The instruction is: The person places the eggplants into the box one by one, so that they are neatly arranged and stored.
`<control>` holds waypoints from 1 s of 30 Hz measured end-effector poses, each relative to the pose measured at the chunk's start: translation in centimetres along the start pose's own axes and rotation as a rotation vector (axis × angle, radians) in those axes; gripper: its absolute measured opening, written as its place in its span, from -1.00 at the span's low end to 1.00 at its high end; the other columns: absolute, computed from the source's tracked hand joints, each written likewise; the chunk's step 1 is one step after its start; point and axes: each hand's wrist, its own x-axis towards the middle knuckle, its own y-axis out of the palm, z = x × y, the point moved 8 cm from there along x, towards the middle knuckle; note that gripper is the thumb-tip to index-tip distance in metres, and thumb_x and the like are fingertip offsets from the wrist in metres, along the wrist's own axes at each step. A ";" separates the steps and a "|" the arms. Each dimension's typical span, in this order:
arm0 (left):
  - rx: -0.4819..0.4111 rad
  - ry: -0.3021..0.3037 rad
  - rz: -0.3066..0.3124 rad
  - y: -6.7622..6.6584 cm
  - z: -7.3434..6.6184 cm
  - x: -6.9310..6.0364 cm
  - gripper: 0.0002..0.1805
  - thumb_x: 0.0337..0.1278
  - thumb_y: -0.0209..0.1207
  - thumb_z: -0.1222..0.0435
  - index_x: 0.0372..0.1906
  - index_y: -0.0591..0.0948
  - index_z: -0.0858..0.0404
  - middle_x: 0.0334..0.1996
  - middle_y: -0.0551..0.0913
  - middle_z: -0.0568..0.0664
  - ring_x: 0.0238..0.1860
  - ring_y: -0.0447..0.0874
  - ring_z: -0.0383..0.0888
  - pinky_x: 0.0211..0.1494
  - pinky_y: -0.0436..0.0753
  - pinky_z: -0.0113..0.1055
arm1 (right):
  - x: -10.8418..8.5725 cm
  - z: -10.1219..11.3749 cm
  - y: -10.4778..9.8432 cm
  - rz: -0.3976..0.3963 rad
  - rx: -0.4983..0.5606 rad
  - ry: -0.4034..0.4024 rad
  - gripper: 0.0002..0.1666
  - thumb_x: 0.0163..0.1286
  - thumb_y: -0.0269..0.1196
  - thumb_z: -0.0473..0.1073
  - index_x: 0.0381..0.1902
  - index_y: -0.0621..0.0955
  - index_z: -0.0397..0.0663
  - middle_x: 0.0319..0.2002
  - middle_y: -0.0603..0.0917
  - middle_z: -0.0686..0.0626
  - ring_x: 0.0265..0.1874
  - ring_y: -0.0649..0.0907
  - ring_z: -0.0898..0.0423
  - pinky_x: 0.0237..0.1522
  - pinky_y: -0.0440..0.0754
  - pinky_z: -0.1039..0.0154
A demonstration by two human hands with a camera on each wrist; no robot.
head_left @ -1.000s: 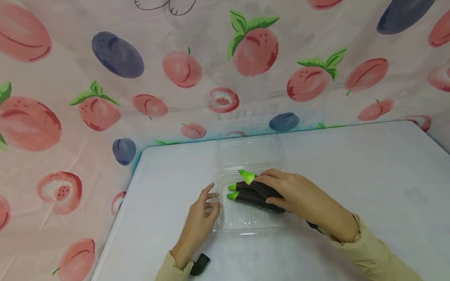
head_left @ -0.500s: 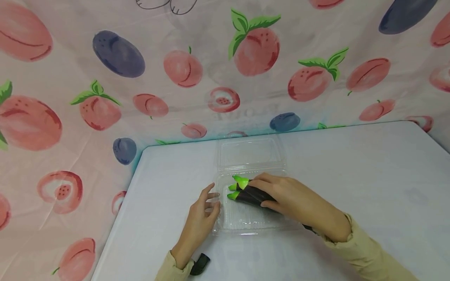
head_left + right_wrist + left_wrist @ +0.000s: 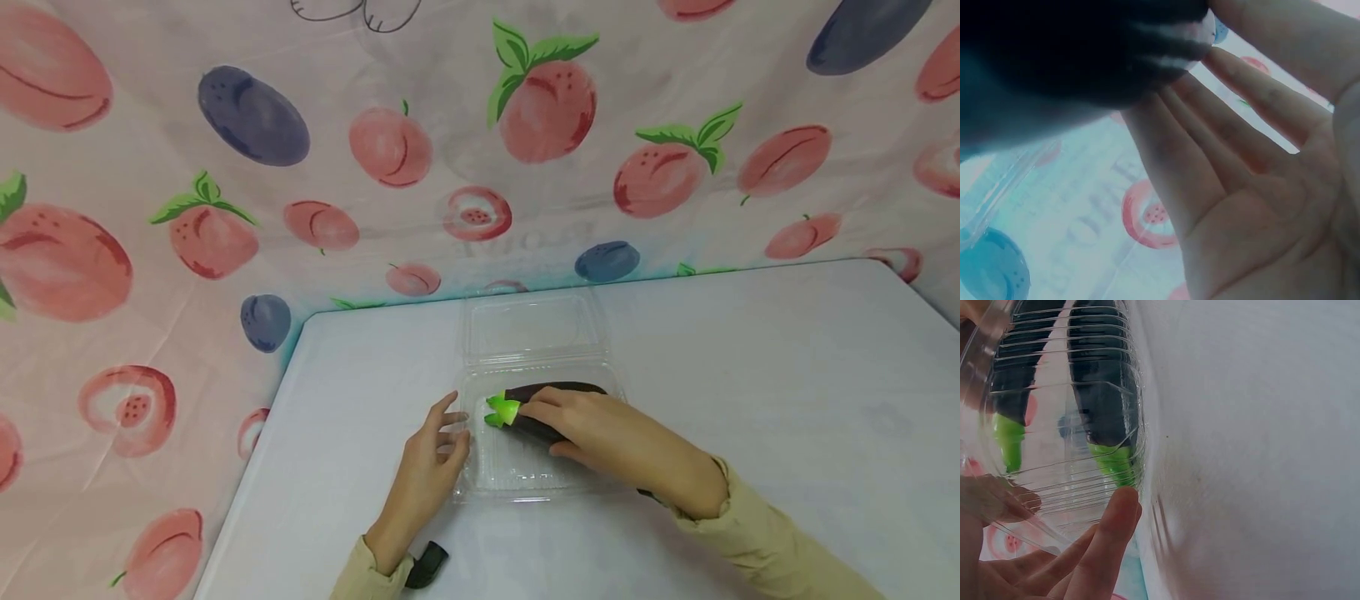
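Observation:
A clear plastic clamshell box [image 3: 517, 479] lies open on the table, lid flap to the back. Dark eggplants with bright green caps are in its base; one eggplant [image 3: 555, 389] lies along the back. Over the others, my right hand [image 3: 637, 442] grips another eggplant [image 3: 536, 428], thumb on the near side and fingers on the far side. Its lower end is hidden under the palm. In the right wrist view it is a dark blur [image 3: 1072, 56]. My left hand [image 3: 427, 458] rests at the box's left edge, fingers loosely extended; two eggplants [image 3: 1100, 387] show through the plastic.
The white table [image 3: 787, 358] extends to both sides of the box. A fruit-printed cloth [image 3: 450, 75] hangs behind the table's back edge, close to the raised lid flap [image 3: 536, 325]. A small black device [image 3: 427, 565] sits at the left wrist.
My right hand has moved left and slightly down with the gripped eggplant, uncovering more of the back eggplant. The gripped one now lies lower among the others. My left hand has stayed still.

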 end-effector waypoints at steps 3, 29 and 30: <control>-0.004 -0.011 0.000 0.0 0.0 0.0 -0.38 0.37 0.14 0.34 0.47 0.27 0.16 0.11 0.65 0.09 -0.11 0.73 -0.13 -0.10 0.71 -0.33 | 0.2 0.2 0.3 0.024 -0.004 0.000 -0.39 0.02 0.55 -0.29 0.07 0.62 -0.12 -0.01 0.66 -0.05 -0.04 0.70 0.05 -0.04 0.70 0.17; -0.001 -0.002 0.001 -0.1 -0.1 0.0 -0.39 0.37 0.13 0.36 0.46 0.28 0.15 0.10 0.65 0.11 -0.12 0.74 -0.12 -0.13 0.70 -0.37 | 1.8 0.9 2.7 0.137 -0.109 0.003 -0.43 0.03 0.56 -0.20 0.04 0.65 -0.08 -0.11 0.67 -0.02 -0.17 0.70 0.07 -0.11 0.70 0.23; -0.001 -0.002 0.002 -0.1 -0.2 0.0 -0.39 0.37 0.13 0.36 0.46 0.28 0.16 0.10 0.65 0.11 -0.13 0.74 -0.12 -0.13 0.69 -0.37 | 1.8 0.9 2.8 0.141 -0.112 0.000 -0.43 0.03 0.56 -0.20 0.04 0.65 -0.08 -0.10 0.67 -0.02 -0.17 0.71 0.07 -0.11 0.70 0.23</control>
